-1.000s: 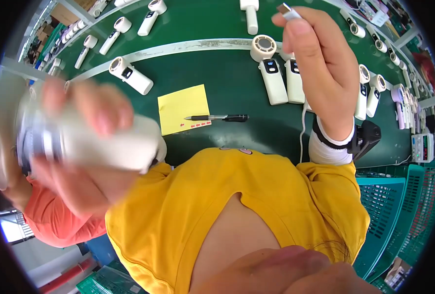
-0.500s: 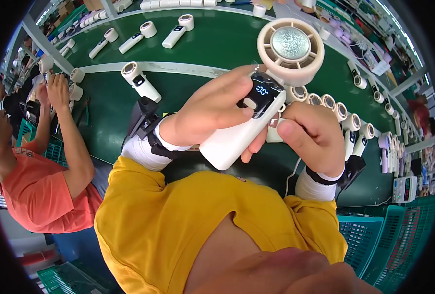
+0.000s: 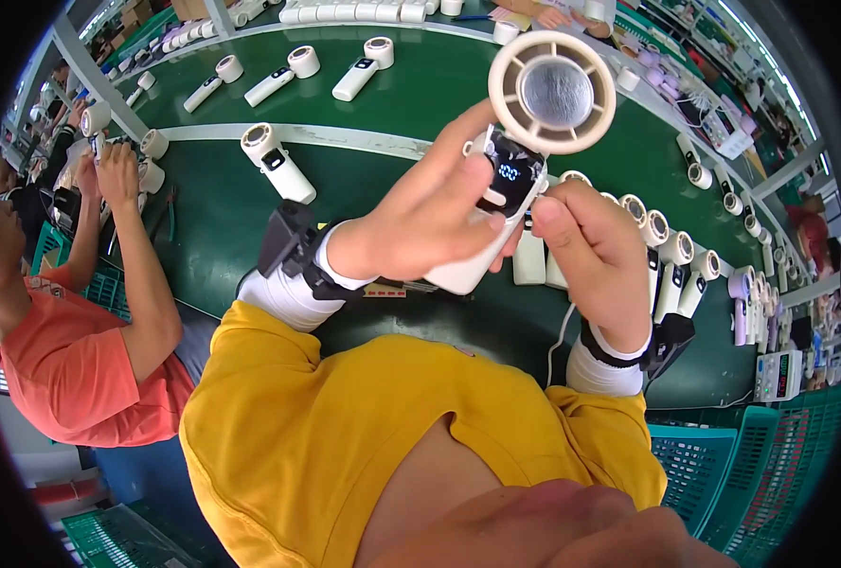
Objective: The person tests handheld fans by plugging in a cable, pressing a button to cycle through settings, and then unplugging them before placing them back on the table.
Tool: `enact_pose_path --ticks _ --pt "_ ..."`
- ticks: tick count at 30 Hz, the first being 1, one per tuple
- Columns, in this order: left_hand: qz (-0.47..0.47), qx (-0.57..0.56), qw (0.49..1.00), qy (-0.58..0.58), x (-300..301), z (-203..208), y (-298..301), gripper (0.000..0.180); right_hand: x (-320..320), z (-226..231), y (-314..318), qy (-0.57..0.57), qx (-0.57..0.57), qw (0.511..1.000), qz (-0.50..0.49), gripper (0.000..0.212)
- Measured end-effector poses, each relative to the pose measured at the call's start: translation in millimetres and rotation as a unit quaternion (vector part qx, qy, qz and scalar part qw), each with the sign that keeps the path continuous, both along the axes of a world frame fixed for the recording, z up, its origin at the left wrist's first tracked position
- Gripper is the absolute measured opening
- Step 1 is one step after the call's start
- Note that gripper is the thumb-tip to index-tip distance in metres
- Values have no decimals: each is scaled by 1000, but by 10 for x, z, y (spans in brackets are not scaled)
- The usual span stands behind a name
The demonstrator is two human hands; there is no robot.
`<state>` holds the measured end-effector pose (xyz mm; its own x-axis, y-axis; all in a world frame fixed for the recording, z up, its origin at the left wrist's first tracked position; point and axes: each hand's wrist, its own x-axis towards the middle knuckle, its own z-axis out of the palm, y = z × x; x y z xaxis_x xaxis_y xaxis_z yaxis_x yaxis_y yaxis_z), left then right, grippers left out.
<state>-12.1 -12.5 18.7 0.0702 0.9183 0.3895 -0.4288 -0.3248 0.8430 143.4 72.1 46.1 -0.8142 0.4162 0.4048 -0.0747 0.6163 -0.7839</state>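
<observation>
A cream handheld fan [image 3: 512,163] is tilted in front of me, its round head with a silvery centre at upper right. Digits glow on its dark display, which seems covered by clear film. My left hand [image 3: 411,225] wraps the handle, thumb beside the button and display. At the handle's right edge, just below the fan head, my right hand [image 3: 599,248] has its fingers curled in with the thumb against them. Whatever lies between those fingertips is hidden. Behind my hands, more white fan handles [image 3: 529,262] lie on the green bench [image 3: 222,218].
Several cream fans [image 3: 674,251] line the right, beside purple ones [image 3: 742,312] and a small meter box [image 3: 778,376]. Another fan [image 3: 278,166] lies at left. Spaced fans [image 3: 364,71] lie on the green belt beyond a pale rail. A co-worker [image 3: 94,350] sits left; green baskets [image 3: 695,464] stand right.
The fan has tipped slightly and come up, its lower end now farther from me. My right hand has drawn closer against its side. The displayed digits look different.
</observation>
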Motion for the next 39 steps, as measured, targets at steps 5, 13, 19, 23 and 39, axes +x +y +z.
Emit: enact_pose_path --ticks 5,13,19,23,39 --pt "129 100 974 160 -11 -54 36 60 -79 -114 10 38 1 999 -7 21" --pt "112 121 978 131 25 -116 121 67 0 -16 45 -15 -45 999 -25 17" --pt "59 95 988 107 22 -41 96 69 4 -53 48 18 -31 999 -28 10" --pt "73 89 988 103 41 -47 99 68 4 -56 27 30 -33 999 -31 10" --pt "134 -79 984 -85 -666 -62 -164 42 195 117 11 157 -82 961 -211 13"
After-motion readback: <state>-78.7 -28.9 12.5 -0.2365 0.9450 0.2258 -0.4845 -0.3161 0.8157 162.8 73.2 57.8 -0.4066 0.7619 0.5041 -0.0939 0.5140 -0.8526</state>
